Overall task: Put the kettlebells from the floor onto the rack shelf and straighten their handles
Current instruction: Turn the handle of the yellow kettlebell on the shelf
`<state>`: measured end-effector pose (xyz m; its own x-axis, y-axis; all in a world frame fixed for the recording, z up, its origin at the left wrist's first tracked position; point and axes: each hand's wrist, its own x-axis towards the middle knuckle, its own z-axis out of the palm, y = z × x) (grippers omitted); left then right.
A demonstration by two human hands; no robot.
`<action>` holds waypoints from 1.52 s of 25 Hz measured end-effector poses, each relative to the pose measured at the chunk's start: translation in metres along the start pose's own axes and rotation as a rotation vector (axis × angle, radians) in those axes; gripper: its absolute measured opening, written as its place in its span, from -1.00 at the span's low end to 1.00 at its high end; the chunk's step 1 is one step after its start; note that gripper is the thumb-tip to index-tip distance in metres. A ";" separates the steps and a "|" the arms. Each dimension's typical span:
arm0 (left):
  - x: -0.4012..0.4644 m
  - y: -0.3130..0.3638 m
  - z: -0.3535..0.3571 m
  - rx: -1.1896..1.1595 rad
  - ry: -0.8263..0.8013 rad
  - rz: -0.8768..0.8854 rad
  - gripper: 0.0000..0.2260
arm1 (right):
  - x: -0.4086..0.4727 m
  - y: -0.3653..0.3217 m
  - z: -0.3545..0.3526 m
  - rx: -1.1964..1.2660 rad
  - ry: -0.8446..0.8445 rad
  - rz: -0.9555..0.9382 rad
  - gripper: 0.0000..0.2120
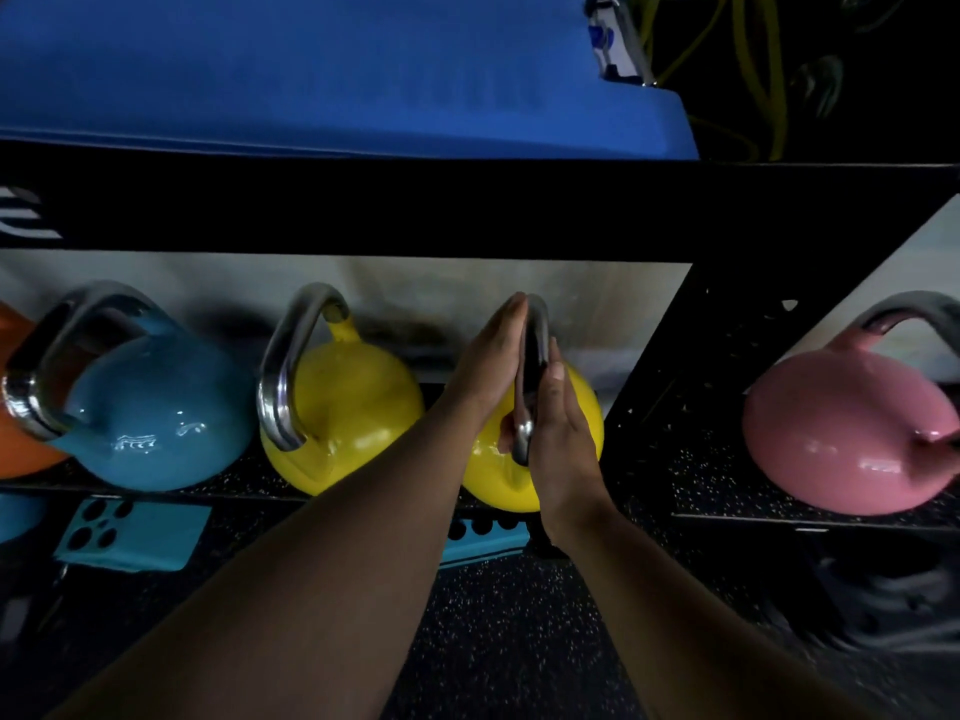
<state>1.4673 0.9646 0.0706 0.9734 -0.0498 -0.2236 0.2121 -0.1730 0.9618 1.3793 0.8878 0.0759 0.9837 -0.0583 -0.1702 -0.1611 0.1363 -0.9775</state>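
Several kettlebells stand in a row on the speckled rack shelf [691, 475]. A blue kettlebell [156, 413] is at the left and a yellow kettlebell [353, 402] beside it, both with steel handles turned at an angle. A second yellow kettlebell [584, 423] sits right of centre. Its steel handle [537, 356] is pressed between my two flat palms. My left hand [491, 366] lies against the handle's left side, my right hand [563, 439] against its right side. A pink kettlebell [841, 433] rests in the adjacent bay to the right.
An orange kettlebell [15, 444] shows at the left edge. A black upright [670, 356] divides the two bays. A blue mat [337, 70] lies on the upper shelf [467, 210]. Teal blocks [135, 532] with holes sit below, above the speckled floor [509, 641].
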 end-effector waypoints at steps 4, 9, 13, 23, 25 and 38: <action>0.000 -0.004 0.001 -0.029 0.025 0.040 -0.52 | 0.002 0.001 -0.001 -0.004 0.007 -0.042 -0.57; 0.004 -0.003 0.000 0.005 0.033 0.050 -0.57 | 0.003 0.004 0.000 -0.004 0.008 -0.025 -0.60; 0.005 -0.008 0.004 -0.014 0.080 0.048 -0.58 | 0.004 0.008 -0.001 0.061 0.011 -0.029 -0.62; 0.010 -0.013 0.003 0.047 0.081 0.063 -0.57 | 0.008 0.008 -0.007 0.067 -0.041 -0.049 -0.61; 0.009 -0.013 0.003 0.050 0.074 0.054 -0.57 | 0.009 0.009 -0.007 0.059 -0.049 -0.051 -0.61; -0.007 0.029 -0.026 0.918 0.045 0.134 -0.52 | 0.007 -0.027 -0.039 -0.613 -0.039 -0.012 -0.68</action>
<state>1.4689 0.9852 0.1042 0.9913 -0.0906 -0.0952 -0.0350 -0.8803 0.4731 1.3872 0.8449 0.0968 0.9860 -0.0181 -0.1656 -0.1554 -0.4583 -0.8751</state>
